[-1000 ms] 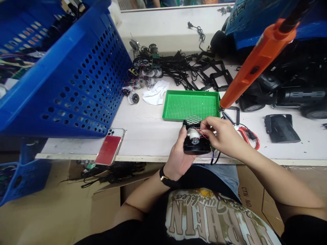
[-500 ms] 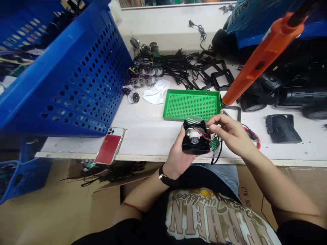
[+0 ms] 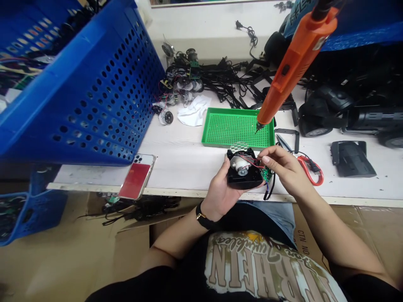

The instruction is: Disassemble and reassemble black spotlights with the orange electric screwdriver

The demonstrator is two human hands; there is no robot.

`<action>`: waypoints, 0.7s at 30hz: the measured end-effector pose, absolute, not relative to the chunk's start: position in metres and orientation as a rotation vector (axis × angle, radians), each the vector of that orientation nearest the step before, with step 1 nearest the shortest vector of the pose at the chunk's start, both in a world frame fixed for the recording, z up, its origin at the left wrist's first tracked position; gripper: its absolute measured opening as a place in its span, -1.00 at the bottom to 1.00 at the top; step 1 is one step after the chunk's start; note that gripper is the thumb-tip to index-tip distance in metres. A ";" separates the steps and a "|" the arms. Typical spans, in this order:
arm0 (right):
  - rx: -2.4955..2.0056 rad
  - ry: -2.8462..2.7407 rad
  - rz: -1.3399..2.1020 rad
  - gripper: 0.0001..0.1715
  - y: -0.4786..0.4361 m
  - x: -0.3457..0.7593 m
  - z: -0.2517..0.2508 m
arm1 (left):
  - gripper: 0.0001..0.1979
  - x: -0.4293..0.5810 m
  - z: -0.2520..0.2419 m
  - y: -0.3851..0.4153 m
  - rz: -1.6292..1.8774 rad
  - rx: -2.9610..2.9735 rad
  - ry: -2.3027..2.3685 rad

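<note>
My left hand (image 3: 218, 188) cradles a black plastic housing (image 3: 245, 181) from below, palm up. A small silver motor (image 3: 241, 165) sits in the housing, and a clear honeycomb lens (image 3: 239, 147) shows at its far edge. My right hand (image 3: 285, 170) pinches a small green circuit board (image 3: 267, 174) at the housing's right side. Thin red wires (image 3: 253, 163) run from the board to the motor. Black and blue leads (image 3: 269, 191) hang below the board. An orange electric screwdriver (image 3: 294, 63) hangs above, its tip over the tray's right part, touching neither hand.
A green perforated tray (image 3: 236, 128) lies just beyond the housing. A tilted blue perforated crate (image 3: 94, 96) fills the left. On the white bench are a phone (image 3: 136, 176), a white cloth (image 3: 194, 111), tangled black cables (image 3: 220, 79), and red-handled pliers (image 3: 310, 170).
The orange screwdriver has swung left and down, its tip now over the tray. The green board has come up beside the housing in my right hand. The view has shifted slightly.
</note>
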State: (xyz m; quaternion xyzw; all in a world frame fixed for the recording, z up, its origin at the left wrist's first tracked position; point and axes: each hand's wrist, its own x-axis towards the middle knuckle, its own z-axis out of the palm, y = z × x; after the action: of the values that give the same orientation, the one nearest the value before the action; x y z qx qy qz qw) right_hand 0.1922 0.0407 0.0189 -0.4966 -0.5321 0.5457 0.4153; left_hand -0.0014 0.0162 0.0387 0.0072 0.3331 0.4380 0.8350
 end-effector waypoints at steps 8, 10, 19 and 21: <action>-1.258 -1.310 1.339 -0.61 0.035 0.188 0.018 | -0.45 -0.003 0.036 0.015 0.923 0.024 0.674; -1.249 -1.298 1.342 -0.63 0.033 0.188 0.017 | -0.45 -0.003 0.036 0.015 0.920 0.024 0.670; -1.223 -1.282 1.308 -0.64 0.027 0.185 0.018 | -0.39 -0.002 0.036 0.017 0.937 0.045 0.707; -1.228 -1.291 1.296 -0.63 0.025 0.184 0.020 | -0.41 -0.001 0.037 0.017 0.945 0.048 0.712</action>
State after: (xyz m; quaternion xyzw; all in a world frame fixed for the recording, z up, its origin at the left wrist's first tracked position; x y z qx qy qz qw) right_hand 0.1838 0.0249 0.0197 -0.4971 -0.5226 0.5248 0.4522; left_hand -0.0015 0.0168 0.0373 0.0227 0.3357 0.4452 0.8298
